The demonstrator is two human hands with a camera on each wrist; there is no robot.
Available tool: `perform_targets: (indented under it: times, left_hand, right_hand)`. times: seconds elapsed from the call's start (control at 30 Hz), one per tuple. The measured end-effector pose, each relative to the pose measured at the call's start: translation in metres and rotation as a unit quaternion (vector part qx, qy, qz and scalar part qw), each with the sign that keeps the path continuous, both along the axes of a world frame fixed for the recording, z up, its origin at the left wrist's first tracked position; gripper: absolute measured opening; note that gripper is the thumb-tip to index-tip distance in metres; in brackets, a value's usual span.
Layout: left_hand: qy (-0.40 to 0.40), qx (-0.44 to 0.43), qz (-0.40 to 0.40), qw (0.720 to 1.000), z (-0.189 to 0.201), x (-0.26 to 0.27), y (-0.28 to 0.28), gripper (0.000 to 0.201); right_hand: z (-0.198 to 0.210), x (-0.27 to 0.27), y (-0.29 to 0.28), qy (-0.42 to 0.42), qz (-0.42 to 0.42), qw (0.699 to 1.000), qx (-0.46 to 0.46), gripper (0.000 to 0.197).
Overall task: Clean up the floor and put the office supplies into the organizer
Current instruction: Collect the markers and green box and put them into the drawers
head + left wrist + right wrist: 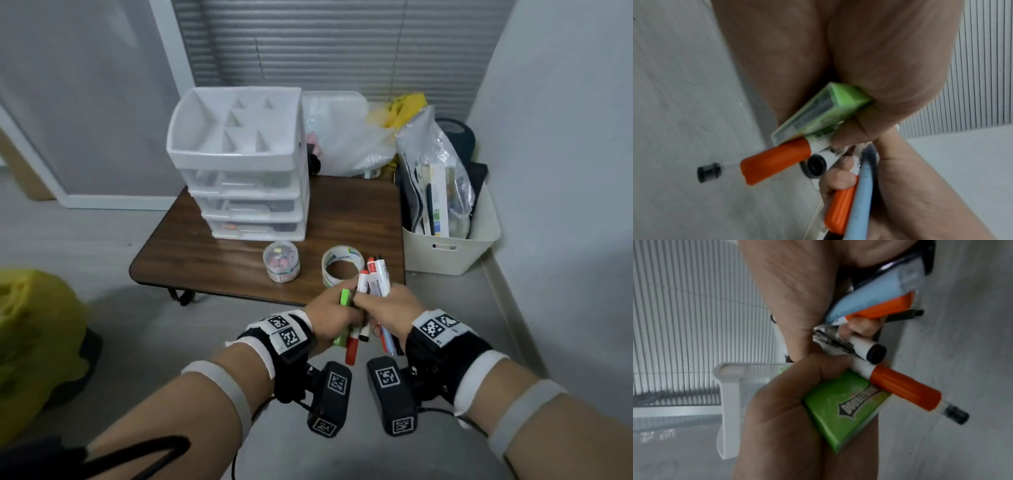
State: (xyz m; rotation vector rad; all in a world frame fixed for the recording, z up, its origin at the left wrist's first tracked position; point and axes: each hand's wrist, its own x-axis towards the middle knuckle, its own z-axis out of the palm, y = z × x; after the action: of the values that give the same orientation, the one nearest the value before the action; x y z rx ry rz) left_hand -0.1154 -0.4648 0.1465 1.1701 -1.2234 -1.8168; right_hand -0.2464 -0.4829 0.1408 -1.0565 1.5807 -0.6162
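I look down on a low brown wooden table (212,253) standing on the pale grey floor (376,455). On its far left part sits the white plastic organizer (239,164): three clear-fronted drawers stacked under an open top tray split by dividers into several compartments. I can make out things inside the drawers but cannot tell what they are. To the right of the table a cream bin (452,250) holds plastic bags and papers.

Near the table's front edge a roll of clear tape (342,270) stands beside a small round clear tub (281,262) of coloured bits; the two are close but apart.

My hands meet in the air over the floor, just in front of the table. My left hand (330,317) has its fingers curled round a bright green pack (842,408) with dark lettering, a flat box that sticks out above and below the fist. My right hand (390,308) is closed round a bundle of markers (375,277): white barrels, orange-red caps, black ends, plus a pale blue pen (863,191) lying along the palm. One orange-capped marker (774,160) crosses under the green pack, touching it; I cannot tell which hand holds that one.
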Motion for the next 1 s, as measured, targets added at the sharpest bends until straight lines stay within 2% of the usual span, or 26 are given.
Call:
perform_targets:
  times: [0.2,0.27,0.33,0.43,0.53,0.6,0.63,0.7,0.77,0.9,1.0]
  left_hand:
    - [0.045,0.079,0.024,0.996,0.034,0.049,-0.041,0.07]
    - [0.042,0.106,0.042,0.993,0.045,0.074,-0.059,0.057]
    - [0.038,0.142,0.053,0.988,0.048,0.101,-0.072,0.042]
    - [0.031,0.197,0.125,0.972,0.038,0.153,-0.089,0.021]
    - [-0.034,0.221,0.221,0.949,0.016,0.196,-0.107,0.019]
    - [-0.111,0.228,0.185,0.949,0.001,0.209,-0.114,0.024]
    - [-0.122,0.241,0.14,0.953,-0.003,0.21,-0.115,0.022]
    - [-0.059,0.277,0.059,0.957,-0.006,0.198,-0.114,0.011]
    - [0.0,0.297,0.018,0.955,-0.01,0.181,-0.119,0.014]
    - [0.023,0.293,0.044,0.955,-0.022,0.139,-0.142,0.018]
    - [0.032,0.274,0.073,0.958,-0.024,0.106,-0.154,0.013]
  right_hand:
    - [0.048,0.037,-0.043,0.102,0.005,0.994,-0.04,0.02]
    - [0.066,0.051,-0.059,0.132,0.012,0.99,-0.039,0.024]
    - [0.08,0.062,-0.074,0.136,0.005,0.991,-0.018,0.019]
    - [0.094,0.079,-0.093,0.099,-0.021,0.995,0.008,0.018]
    - [0.092,0.094,-0.109,0.027,0.005,0.999,0.038,0.018]
    - [0.085,0.103,-0.112,-0.01,0.056,0.997,0.046,0.007]
    - [0.081,0.106,-0.112,0.004,0.098,0.994,0.042,0.005]
    - [0.077,0.105,-0.115,0.064,0.182,0.981,0.03,0.007]
    - [0.072,0.094,-0.123,0.123,0.224,0.967,0.024,0.006]
    - [0.06,0.058,-0.127,0.228,0.296,0.926,0.052,0.009]
    - [0.047,0.038,-0.114,0.23,0.318,0.909,0.138,0.009]
